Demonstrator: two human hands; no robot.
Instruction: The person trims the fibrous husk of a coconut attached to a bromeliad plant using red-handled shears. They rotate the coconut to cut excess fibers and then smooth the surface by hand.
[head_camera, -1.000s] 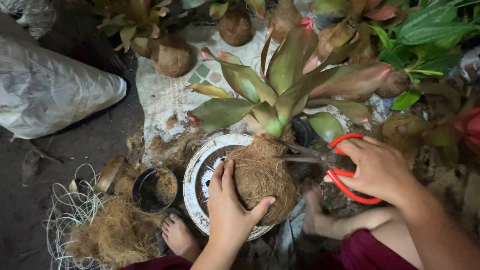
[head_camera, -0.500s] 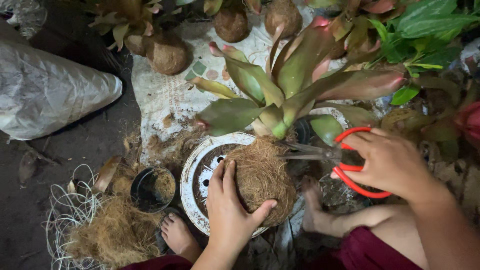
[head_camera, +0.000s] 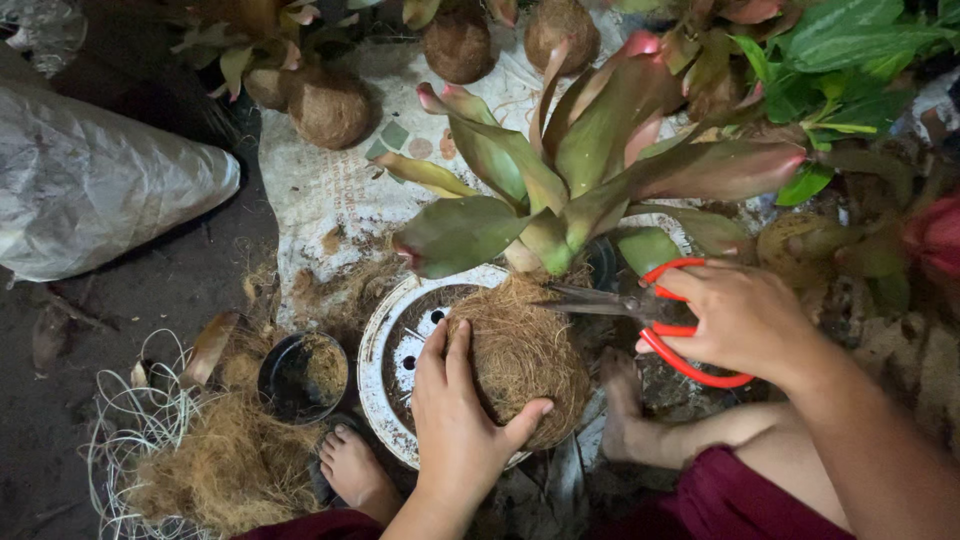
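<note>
My left hand (head_camera: 455, 415) cups the near side of a brown coconut-fibre ball (head_camera: 522, 350) that wraps the base of a bromeliad plant (head_camera: 580, 175) with green and reddish leaves. The ball rests on a round white perforated tray (head_camera: 392, 345). My right hand (head_camera: 745, 315) grips red-handled scissors (head_camera: 640, 305), its fingers through the handles. The blades point left and touch the top right of the fibre ball just under the leaves.
A small black pot (head_camera: 302, 375) and a heap of loose coconut fibre (head_camera: 225, 465) with white string (head_camera: 125, 420) lie at lower left. A bulging white sack (head_camera: 95, 185) is at left. Other fibre-wrapped balls (head_camera: 328, 108) and leafy plants (head_camera: 850, 45) lie beyond. My bare feet (head_camera: 352, 465) flank the tray.
The view has drifted slightly. Both hands stay in place, the left on the fibre ball and the right with the scissors at its top.
</note>
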